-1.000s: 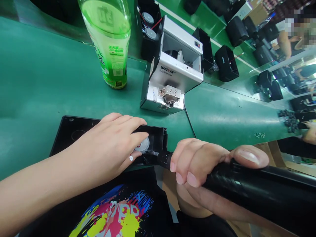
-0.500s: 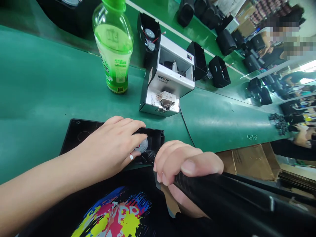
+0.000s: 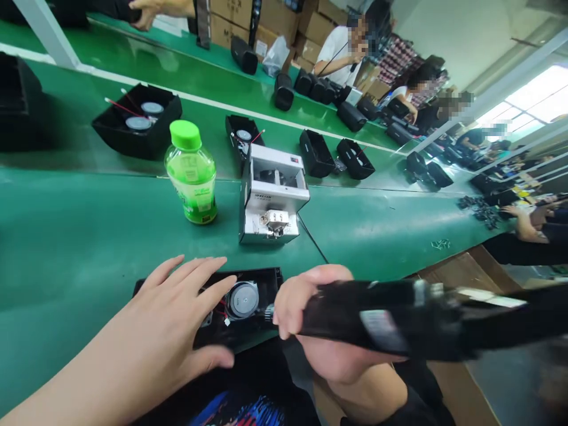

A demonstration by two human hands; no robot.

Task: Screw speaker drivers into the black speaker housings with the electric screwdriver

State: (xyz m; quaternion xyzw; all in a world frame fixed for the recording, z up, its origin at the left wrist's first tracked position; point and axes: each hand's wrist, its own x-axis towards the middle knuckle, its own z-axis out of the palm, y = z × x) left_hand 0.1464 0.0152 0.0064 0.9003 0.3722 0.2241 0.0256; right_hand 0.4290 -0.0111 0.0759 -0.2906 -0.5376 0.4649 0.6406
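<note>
Near the front edge of the green bench (image 3: 377,231), a black speaker housing (image 3: 268,286) lies with its hollow side up, below the person's spread left hand (image 3: 164,331), whose fingers and thumb pinch nothing; whether the palm touches the housing cannot be told. Right-hand (image 3: 295,305) fingers are curled tightly around a black electric screwdriver (image 3: 346,313), its ribbed nose beside the round speaker driver (image 3: 244,300); the bit's tip is hidden. Good handling here probably means lining the nose up straight, pressing evenly, and bracing the housing with the left hand clear of the bit. Red wires (image 3: 220,305) and their white connector (image 3: 227,322) lie loose by the speaker driver and could get snagged. Beyond the housing stand a silver screw feeder (image 3: 279,198), with a black cable (image 3: 314,239) running towards the right hand, and a green-capped bottle (image 3: 193,177), which might hamper a reach to the feeder from the left. More housings (image 3: 317,151) sit behind.
</note>
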